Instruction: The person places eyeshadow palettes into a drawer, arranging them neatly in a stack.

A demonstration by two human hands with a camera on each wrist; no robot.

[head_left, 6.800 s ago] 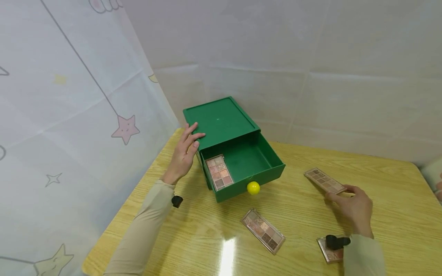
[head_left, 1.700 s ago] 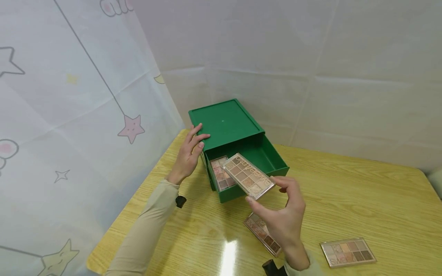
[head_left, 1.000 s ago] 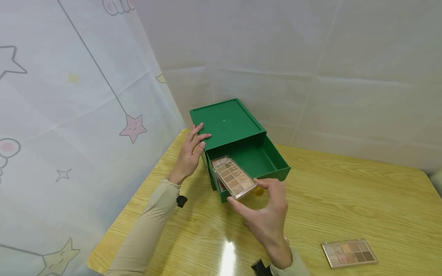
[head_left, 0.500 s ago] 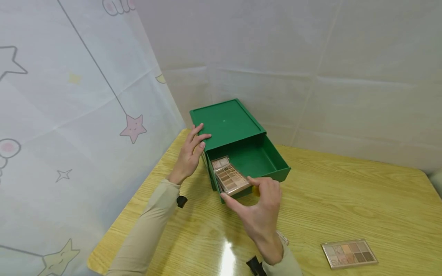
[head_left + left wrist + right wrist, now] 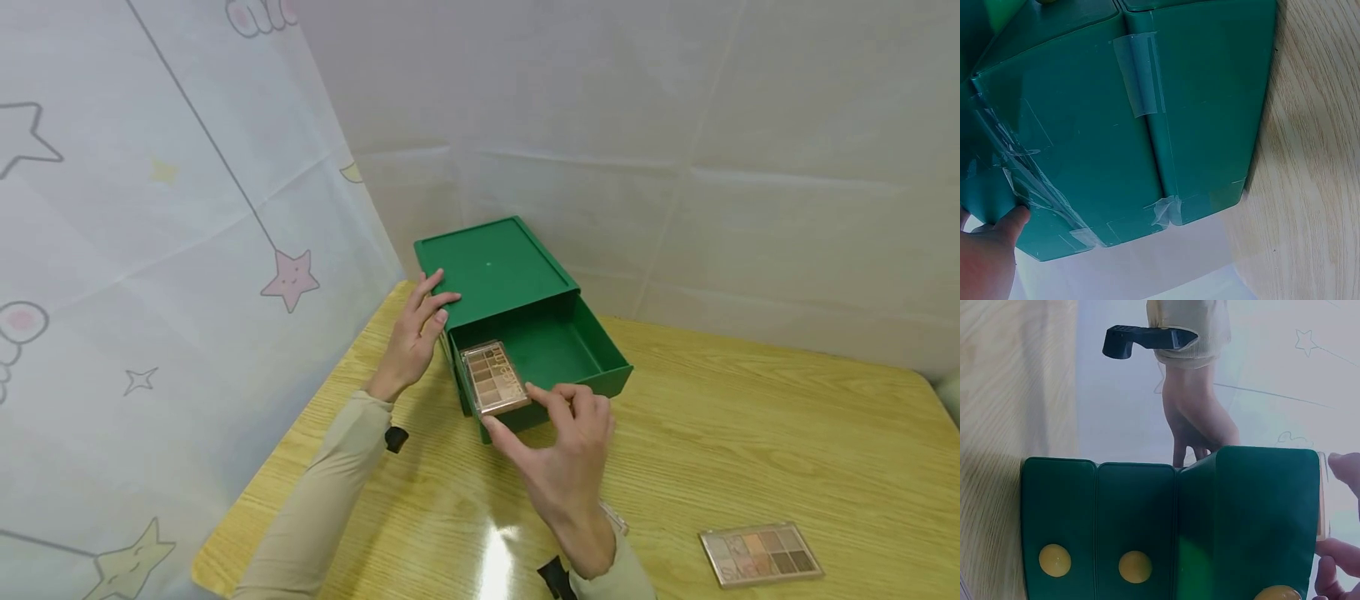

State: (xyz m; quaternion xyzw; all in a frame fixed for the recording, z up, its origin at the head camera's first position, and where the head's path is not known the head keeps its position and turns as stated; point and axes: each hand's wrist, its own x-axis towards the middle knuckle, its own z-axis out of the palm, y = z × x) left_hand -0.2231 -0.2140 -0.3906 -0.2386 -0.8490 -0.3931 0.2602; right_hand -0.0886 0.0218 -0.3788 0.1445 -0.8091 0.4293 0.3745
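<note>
My right hand (image 5: 566,454) pinches the near end of an eyeshadow palette (image 5: 493,379) between thumb and fingers. This palette lies over the left side of the pulled-out top drawer (image 5: 558,350), covering another palette inside. In the right wrist view, the palette's edge (image 5: 1322,497) shows just past the drawer rim, between the fingertips. My left hand (image 5: 408,346) rests with fingers spread on the left edge of the green drawer unit (image 5: 495,267). The left wrist view shows its thumb (image 5: 1013,224) against the taped side (image 5: 1097,137) of the unit.
Another eyeshadow palette (image 5: 761,554) lies on the wooden table (image 5: 750,442) at the right front. One more palette (image 5: 615,518) is mostly hidden beneath my right wrist. Two lower drawers with yellow knobs (image 5: 1135,567) are closed. Pale cloth walls stand behind and left.
My right hand has carried the palette from the table's right side to the open drawer, then lowered and straightened it along the left wall. My left hand has stayed on the unit.
</note>
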